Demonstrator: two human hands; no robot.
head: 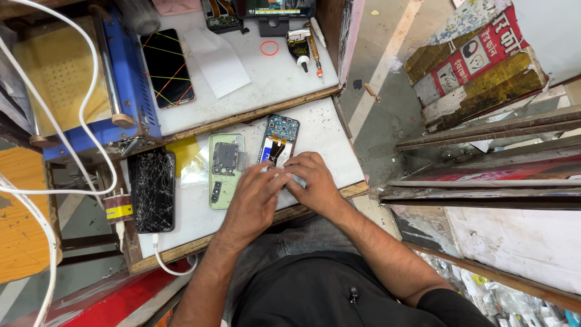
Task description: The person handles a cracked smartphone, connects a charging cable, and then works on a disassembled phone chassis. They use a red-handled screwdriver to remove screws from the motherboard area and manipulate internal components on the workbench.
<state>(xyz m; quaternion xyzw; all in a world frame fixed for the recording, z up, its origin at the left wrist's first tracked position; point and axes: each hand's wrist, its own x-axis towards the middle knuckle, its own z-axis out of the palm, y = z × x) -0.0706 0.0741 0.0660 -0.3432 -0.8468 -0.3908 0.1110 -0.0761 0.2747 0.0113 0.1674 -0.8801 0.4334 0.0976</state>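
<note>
Nearest the camera, a person's dark-clothed lap and two bare forearms reach away to a white worktop with a wooden edge (327, 130). Both hands meet over the near end of an opened smartphone with its green circuit board and copper-coloured flex cable exposed (279, 140), which lies face down near the middle of the worktop. The left hand (254, 200) lies flat, fingers stretched forward and pressing on the phone's near end. The right hand (311, 181) is curled, fingertips pinched at the same spot; whether it grips a small part cannot be told.

Just left of the phone lies a pale green phone back cover with a grey metal plate on it (225, 171). Further left is a black phone with a shattered screen (154, 191), with a white cable (166, 266) running from its near end. On the far shelf sit a dark phone showing coloured lines (167, 66), a blue machine (130, 79), and a black glue tube (299, 48).

The opened phone looks light, thin, stiff and fragile. Its bare board and cable seem easily damaged, so the safest hold is probably along the side edges of the frame.
</note>
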